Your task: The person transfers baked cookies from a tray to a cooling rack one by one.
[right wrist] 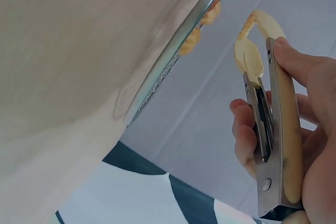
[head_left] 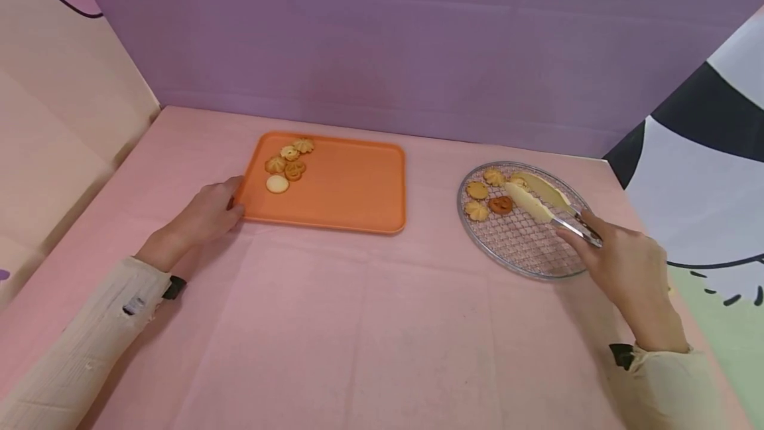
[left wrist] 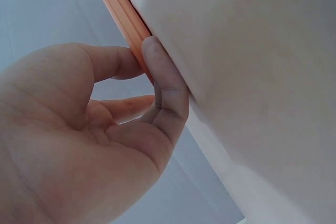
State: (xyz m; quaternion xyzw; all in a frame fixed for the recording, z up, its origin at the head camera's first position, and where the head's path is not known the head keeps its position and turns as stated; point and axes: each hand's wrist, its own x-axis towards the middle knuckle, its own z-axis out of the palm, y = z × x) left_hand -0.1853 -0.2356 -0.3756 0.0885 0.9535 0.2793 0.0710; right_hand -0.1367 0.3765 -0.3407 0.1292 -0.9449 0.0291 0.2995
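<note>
My left hand (head_left: 210, 214) pinches the left edge of an orange tray (head_left: 352, 184) between thumb and fingers; the left wrist view shows the tray's rim (left wrist: 123, 17) in that hold. Several cookies lie at the tray's left side, among them a pale round cookie (head_left: 277, 184). My right hand (head_left: 629, 264) grips food tongs (head_left: 552, 208) with cream-coloured tips over a round wire rack (head_left: 531, 254). Between the tips is a cookie (right wrist: 247, 26), raised above the rack in the right wrist view. Other cookies sit on the rack's left part, including a reddish-brown cookie (head_left: 500, 205).
Pink cloth (head_left: 370, 324) covers the table, with a stretch of it between tray and rack. A purple wall (head_left: 382, 45) rises behind. The rack has a clear or metallic round rim and stands near the table's right edge.
</note>
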